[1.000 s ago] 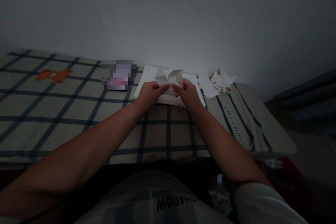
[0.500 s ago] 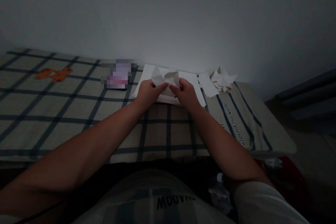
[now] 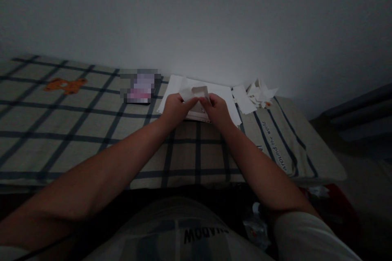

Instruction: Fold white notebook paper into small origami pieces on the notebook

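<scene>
A small folded piece of white paper is pinched between both my hands, just above a flat stack of white sheets lying on the checked bed cover. My left hand grips its left side with thumb and fingers. The paper's right side is in my right hand, whose fingertips meet those of the left. The room is dim and the folds are hard to make out.
A blurred pink-and-white object lies left of the sheets. A loose white sheet and a pile of crumpled or folded paper pieces sit to the right by the wall. An orange bear print marks the cover at the left.
The paper has been folded smaller and pressed lower between my hands. Both hands have drawn slightly closer together; the view has shifted a little.
</scene>
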Demonstrator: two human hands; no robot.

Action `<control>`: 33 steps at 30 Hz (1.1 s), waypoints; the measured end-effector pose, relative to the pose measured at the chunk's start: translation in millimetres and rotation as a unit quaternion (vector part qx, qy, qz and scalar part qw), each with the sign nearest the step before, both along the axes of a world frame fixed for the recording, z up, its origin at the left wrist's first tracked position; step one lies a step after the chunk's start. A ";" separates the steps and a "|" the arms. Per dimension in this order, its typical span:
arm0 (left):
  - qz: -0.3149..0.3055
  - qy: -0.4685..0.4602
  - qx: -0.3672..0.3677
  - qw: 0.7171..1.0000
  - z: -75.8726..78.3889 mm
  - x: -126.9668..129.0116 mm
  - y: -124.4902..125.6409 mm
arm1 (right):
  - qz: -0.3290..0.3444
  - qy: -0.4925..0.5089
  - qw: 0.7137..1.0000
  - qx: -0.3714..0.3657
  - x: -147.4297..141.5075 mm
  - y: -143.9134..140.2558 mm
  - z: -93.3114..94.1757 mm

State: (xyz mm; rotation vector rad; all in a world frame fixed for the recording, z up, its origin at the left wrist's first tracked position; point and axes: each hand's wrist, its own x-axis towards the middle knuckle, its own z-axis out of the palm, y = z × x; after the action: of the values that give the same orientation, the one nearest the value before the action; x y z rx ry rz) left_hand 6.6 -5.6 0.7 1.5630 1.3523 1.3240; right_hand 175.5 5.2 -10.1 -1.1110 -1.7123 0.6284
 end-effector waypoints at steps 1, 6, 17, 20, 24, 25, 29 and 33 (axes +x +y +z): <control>0.000 -0.011 -0.001 1.000 -1.5 0.4 0.0 | -0.002 -0.002 1.000 0.004 -0.6 -0.4 0.1; 0.012 -0.037 -0.001 0.999 -5.7 2.3 -1.8 | -0.001 0.008 1.000 0.008 -2.4 -3.2 2.1; 0.009 -0.052 -0.011 0.999 1.4 2.0 -2.5 | 0.002 0.016 1.000 -0.008 -4.5 -5.4 6.5; 0.005 -0.043 0.003 0.999 3.0 1.6 -3.5 | 0.005 0.024 1.000 -0.012 -5.8 -6.5 7.5; -0.001 -0.060 -0.011 0.998 1.6 2.6 -2.7 | 0.009 0.045 0.998 -0.039 -3.8 -5.6 7.1; -0.003 -0.066 -0.019 0.998 0.9 2.8 -2.0 | 0.008 0.045 0.998 -0.045 -2.7 -5.0 6.7; -0.031 -0.062 -0.035 0.997 -0.5 2.1 0.6 | -0.001 0.041 0.998 -0.048 0.5 -2.7 5.0; -0.018 -0.042 -0.039 0.998 -0.9 -0.7 3.2 | 0.017 0.061 0.996 -0.067 -0.3 -2.1 4.7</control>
State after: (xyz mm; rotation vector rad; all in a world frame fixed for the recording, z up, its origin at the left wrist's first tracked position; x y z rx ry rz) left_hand 5.9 -2.4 -0.2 1.4570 1.3034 1.2854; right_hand 175.2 3.1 -5.4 -1.1146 -1.6068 0.8261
